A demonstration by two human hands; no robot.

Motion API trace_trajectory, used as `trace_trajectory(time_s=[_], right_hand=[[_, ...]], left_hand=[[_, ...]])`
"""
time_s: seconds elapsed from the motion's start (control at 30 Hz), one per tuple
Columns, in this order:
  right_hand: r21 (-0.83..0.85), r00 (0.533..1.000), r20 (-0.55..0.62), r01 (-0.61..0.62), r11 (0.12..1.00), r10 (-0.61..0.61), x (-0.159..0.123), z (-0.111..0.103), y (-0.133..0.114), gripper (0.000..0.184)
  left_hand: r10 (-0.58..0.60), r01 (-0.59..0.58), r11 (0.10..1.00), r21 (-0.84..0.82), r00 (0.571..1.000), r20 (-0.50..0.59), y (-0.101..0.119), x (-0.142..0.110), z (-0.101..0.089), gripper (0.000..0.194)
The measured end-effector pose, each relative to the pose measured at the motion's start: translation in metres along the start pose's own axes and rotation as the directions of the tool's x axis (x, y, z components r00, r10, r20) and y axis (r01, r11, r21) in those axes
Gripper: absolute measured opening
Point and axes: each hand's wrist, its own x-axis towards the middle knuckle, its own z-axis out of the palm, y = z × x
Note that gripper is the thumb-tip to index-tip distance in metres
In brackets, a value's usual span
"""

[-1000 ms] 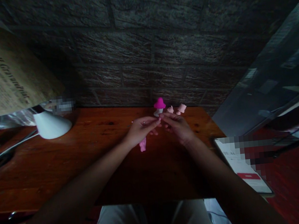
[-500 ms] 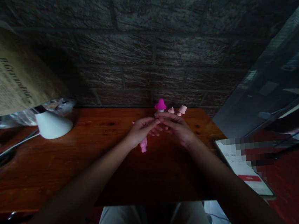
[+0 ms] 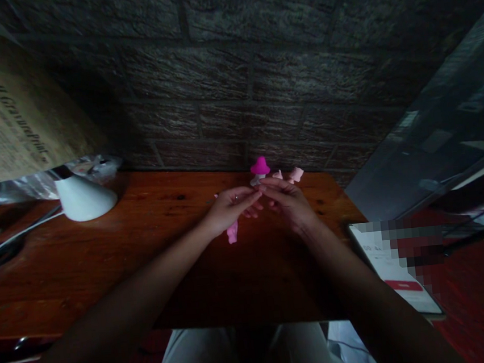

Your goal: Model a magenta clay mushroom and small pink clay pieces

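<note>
My left hand point(image 3: 231, 206) and my right hand point(image 3: 285, 200) meet above the table, thumbs and fingertips pinched together. Whatever lies between the fingertips is too small and dim to make out. Just behind them stands a small mushroom shape point(image 3: 260, 167) with a magenta cap and a pale stem. To its right sit a little pale pink lump point(image 3: 278, 174) and a larger pale pink piece point(image 3: 296, 174). Partly covered by my left hand, a pink soft-looking piece point(image 3: 232, 233) lies on the wood.
A lamp with a white base point(image 3: 85, 198) and a printed paper shade point(image 3: 9, 118) stands at the left. The wooden table point(image 3: 144, 236) runs up to a dark brick wall point(image 3: 214, 70). A phone point(image 3: 390, 270) lies at the right edge, beside a grey panel point(image 3: 417, 130).
Both hands stay together in nearly the same place, with small shifts of the fingers. The mushroom shape and pink pieces have not moved on the table; the view sways slightly.
</note>
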Motion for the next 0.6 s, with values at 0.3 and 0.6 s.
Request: trace_trajectory(time_s=[0.3, 0.6], right_hand=[[-0.007, 1.0, 0.022, 0.013, 1.0, -0.013, 0.0004, 0.0001, -0.0005, 0.015], [0.039, 1.0, -0.007, -0.028, 0.999, 0.028, 0.0003, 0.0, -0.0014, 0.015]], left_hand=[[-0.025, 0.024, 0.999, -0.024, 1.0, -0.019, 0.0016, -0.0003, -0.0006, 0.027], [-0.022, 0.021, 0.999, -0.043, 1.0, -0.018, 0.0024, -0.001, 0.0015, 0.03]])
